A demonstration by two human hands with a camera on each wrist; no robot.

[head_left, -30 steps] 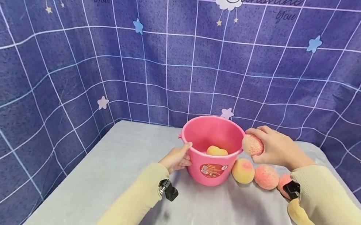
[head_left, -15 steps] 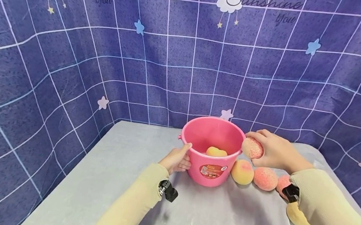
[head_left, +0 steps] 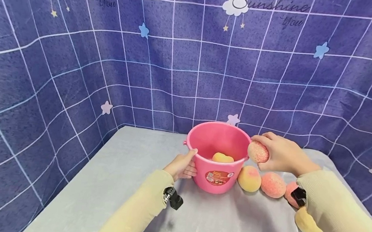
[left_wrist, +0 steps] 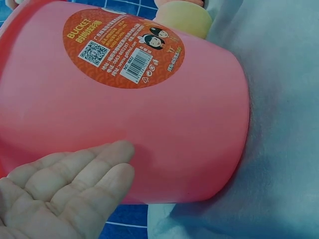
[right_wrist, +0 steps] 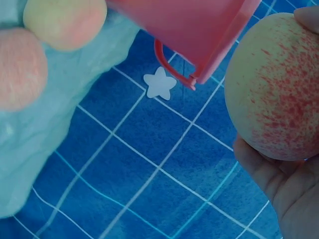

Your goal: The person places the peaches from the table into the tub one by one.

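My left hand (head_left: pixel 182 165) grips the near left rim of a pink bucket (head_left: pixel 198 170), thumb over the edge and fingers against the outer wall. A yellow fruit (head_left: pixel 223 157) lies inside the bucket. In my right hand (head_left: pixel 281 152) is a pale peach with red speckles (head_left: pixel 259 152), held just outside the bucket's right rim, above the table. The right wrist view shows this speckled peach (right_wrist: pixel 279 89) close up between thumb and fingers. The left wrist view has the bucket's orange label (left_wrist: pixel 124 47) above the fingers.
Right of the bucket, a yellow-pink peach (head_left: pixel 249 178), a red-pink peach (head_left: pixel 273 185) and another reddish fruit (head_left: pixel 291 194), partly behind my wrist, stand in a row. A curved yellow fruit (head_left: pixel 309 224) lies nearer. A blue grid curtain (head_left: pixel 163 72) hangs behind the grey-covered table (head_left: pixel 127 155).
My right hand has shifted slightly left toward the bucket with the speckled peach. The head view has tilted up a little. My left hand keeps its grip on the rim.
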